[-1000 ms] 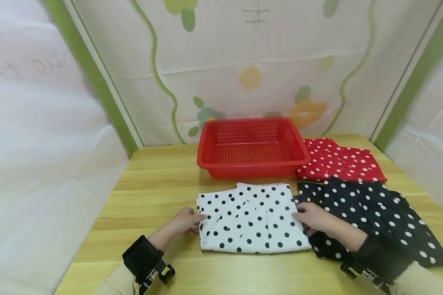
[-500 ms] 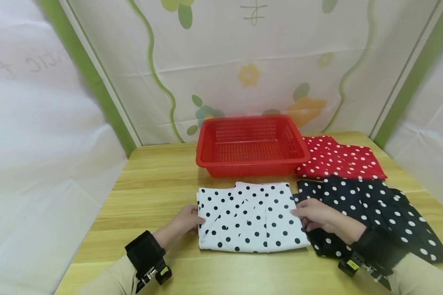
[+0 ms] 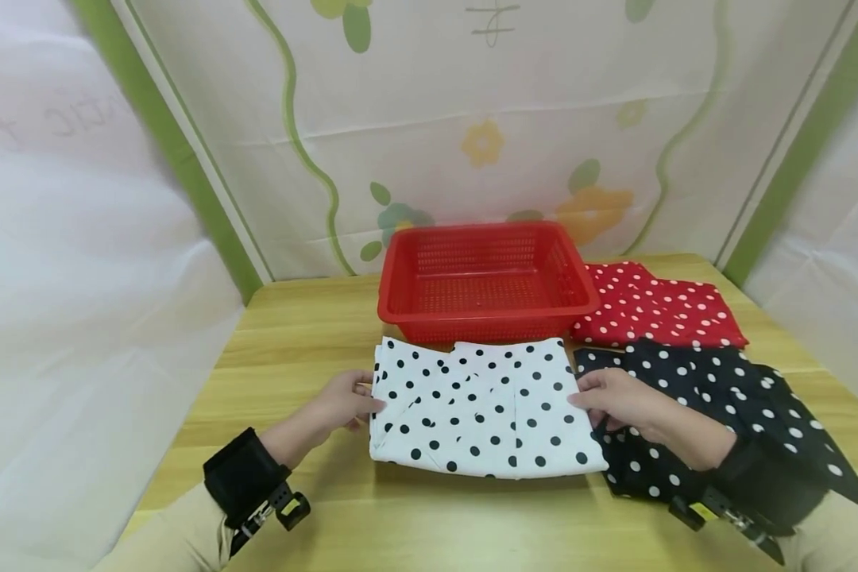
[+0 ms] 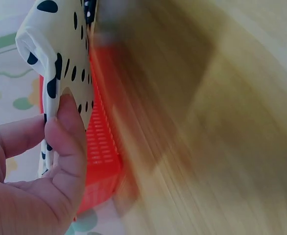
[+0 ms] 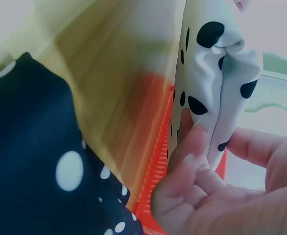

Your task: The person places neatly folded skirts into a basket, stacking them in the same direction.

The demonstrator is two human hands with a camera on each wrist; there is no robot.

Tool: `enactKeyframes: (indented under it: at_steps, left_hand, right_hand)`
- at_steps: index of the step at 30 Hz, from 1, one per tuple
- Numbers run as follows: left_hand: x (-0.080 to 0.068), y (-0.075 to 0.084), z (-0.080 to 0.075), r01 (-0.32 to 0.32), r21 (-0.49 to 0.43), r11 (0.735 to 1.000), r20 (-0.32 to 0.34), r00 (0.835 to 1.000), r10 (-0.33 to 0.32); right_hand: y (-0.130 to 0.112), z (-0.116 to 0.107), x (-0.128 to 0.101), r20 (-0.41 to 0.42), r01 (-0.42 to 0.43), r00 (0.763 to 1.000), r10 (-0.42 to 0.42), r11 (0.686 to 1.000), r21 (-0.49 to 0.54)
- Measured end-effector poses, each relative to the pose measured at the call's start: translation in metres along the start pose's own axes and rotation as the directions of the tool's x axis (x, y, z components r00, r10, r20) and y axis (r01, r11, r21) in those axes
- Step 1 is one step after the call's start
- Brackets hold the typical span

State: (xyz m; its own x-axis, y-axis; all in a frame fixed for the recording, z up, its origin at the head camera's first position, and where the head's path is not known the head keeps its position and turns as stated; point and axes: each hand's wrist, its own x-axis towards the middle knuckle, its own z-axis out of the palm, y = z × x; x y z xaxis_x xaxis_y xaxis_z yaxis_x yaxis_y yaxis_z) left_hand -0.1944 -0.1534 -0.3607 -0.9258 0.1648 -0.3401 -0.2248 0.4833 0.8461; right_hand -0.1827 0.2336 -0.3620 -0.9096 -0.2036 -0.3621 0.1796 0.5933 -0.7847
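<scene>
White dotted cloth is pinched at both side edges, one by the thumb and fingers of the left hand, the other by the thumb and fingers of the right hand. It is folded in layers and held raised above the table, with a shadow cast beneath its near edge. Black bands are worn at both wrists, over beige sleeves. Just beyond the white cloth a red basket is set on the wooden tabletop. Under the right hand and forearm a black dotted cloth is spread, partly hidden by them. Behind it a red dotted cloth is laid beside the basket, and the far side is closed off by a flowered curtain
</scene>
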Motion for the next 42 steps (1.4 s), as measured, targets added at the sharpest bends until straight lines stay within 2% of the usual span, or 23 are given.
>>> enactKeyframes:
  at_steps: [11, 17, 29, 37, 42]
  left_hand:
    - [-0.007, 0.001, 0.003, -0.016, -0.044, 0.999, 0.021, 1.000, 0.017]
    - [-0.012, 0.008, 0.001, -0.041, -0.039, 0.998, 0.028, 0.999, 0.042]
    - [-0.020, 0.019, -0.005, -0.073, -0.051, 0.996, 0.073, 0.994, 0.076]
    - [-0.022, 0.018, -0.006, -0.101, -0.018, 0.995, 0.094, 0.990, 0.102]
    - [-0.018, 0.018, -0.008, -0.123, -0.011, 0.992, 0.102, 0.987, 0.123]
  right_hand:
    - [-0.007, -0.008, -0.013, -0.025, 0.013, 1.000, -0.015, 0.998, -0.065]
    - [-0.010, -0.017, -0.020, -0.023, 0.050, 0.998, -0.052, 0.995, -0.089]
    - [-0.020, -0.025, -0.035, -0.030, 0.062, 0.997, -0.065, 0.993, -0.097]
    - [-0.016, -0.027, -0.034, -0.023, 0.081, 0.996, -0.085, 0.986, -0.149]
    - [-0.014, -0.028, -0.031, -0.021, 0.097, 0.995, -0.102, 0.980, -0.174]
